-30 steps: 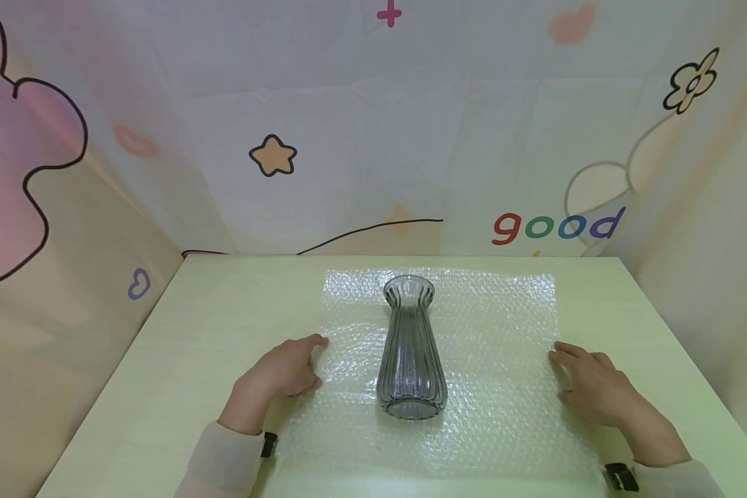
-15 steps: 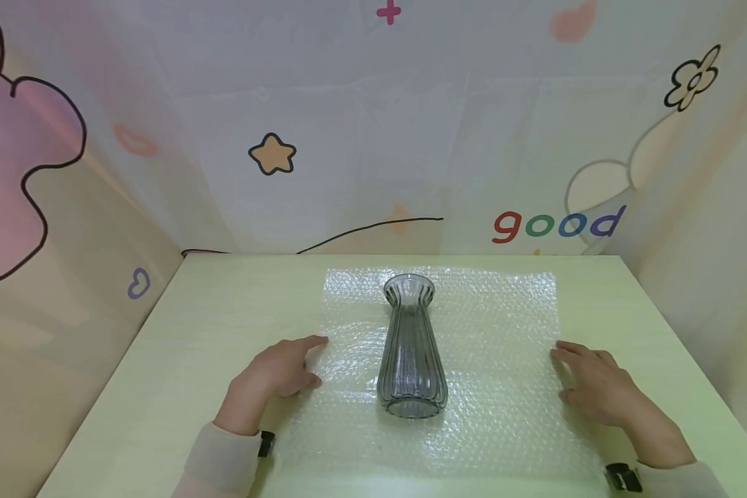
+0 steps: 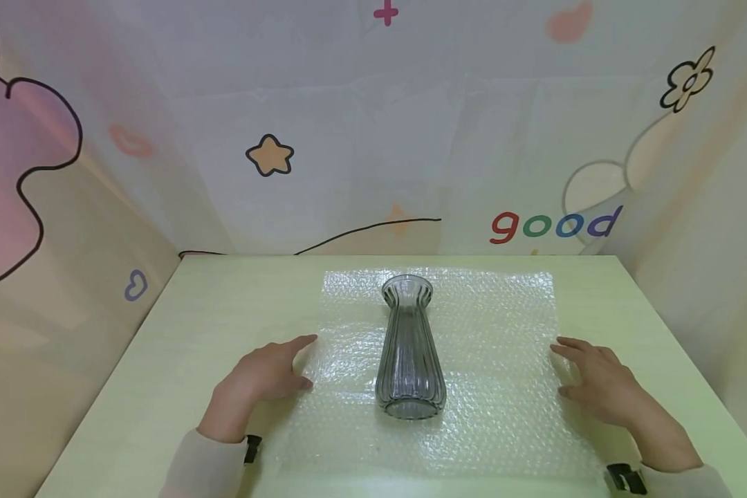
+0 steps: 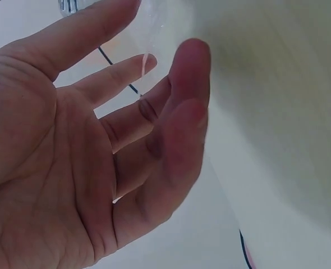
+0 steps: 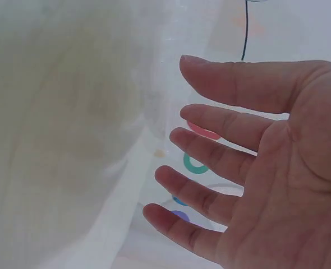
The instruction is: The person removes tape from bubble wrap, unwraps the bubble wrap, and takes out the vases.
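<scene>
A grey ribbed glass vase [image 3: 411, 360] lies on its side on a sheet of clear bubble wrap [image 3: 498, 387]. Its flared mouth points to the back of the table and its base faces the front. By the sheet's left edge is my left hand [image 3: 258, 377], thumb and index finger apart, its other fingers loosely bent in the left wrist view. At the right edge my right hand [image 3: 604, 387] has its fingertips over or against the border of the sheet; contact is hard to tell. In the right wrist view its fingers [image 5: 205, 148] spread almost straight, holding nothing.
The pale yellow-green table [image 3: 224, 304] carries the sheet. A printed cloth backdrop [image 3: 361, 138] hangs behind and along both sides. Each wrist wears a dark strap, such as the left strap [image 3: 252, 449].
My left hand has drawn back a little to the left, away from the sheet's edge. The right hand has hardly moved; vase and bubble wrap lie as before.
</scene>
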`<state>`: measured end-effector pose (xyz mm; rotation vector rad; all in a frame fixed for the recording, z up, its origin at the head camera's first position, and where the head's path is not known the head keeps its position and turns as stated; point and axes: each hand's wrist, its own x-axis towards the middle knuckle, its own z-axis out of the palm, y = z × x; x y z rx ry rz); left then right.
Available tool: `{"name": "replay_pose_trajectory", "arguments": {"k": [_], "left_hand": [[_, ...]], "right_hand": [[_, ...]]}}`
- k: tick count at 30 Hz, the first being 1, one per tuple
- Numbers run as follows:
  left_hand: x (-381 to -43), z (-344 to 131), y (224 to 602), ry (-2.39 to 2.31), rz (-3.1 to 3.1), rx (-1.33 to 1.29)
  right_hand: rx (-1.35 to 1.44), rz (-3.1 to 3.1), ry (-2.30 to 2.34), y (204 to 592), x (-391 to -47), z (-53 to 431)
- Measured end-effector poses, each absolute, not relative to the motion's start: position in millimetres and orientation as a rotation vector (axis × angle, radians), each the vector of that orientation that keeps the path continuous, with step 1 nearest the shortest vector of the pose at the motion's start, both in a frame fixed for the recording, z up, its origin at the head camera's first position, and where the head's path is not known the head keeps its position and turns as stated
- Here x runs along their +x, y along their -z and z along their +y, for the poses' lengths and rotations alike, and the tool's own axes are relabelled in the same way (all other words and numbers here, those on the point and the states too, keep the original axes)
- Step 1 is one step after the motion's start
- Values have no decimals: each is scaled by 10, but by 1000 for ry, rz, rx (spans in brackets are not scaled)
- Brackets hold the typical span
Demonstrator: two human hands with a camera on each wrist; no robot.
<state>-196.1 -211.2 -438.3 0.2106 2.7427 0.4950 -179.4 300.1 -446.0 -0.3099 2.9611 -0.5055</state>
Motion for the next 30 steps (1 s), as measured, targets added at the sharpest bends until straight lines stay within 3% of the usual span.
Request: {"name": "replay_pose_trajectory", "arguments": {"k": [16,30], "left_hand": [[-1861,-2044,4116,-442,2862,234],[-1864,-1832,4078,-577,2923,312]], "right_hand": [[-290,2978,605,4297,-1724,2927],[-274,2914,814,4155,-1691,2583]]}}
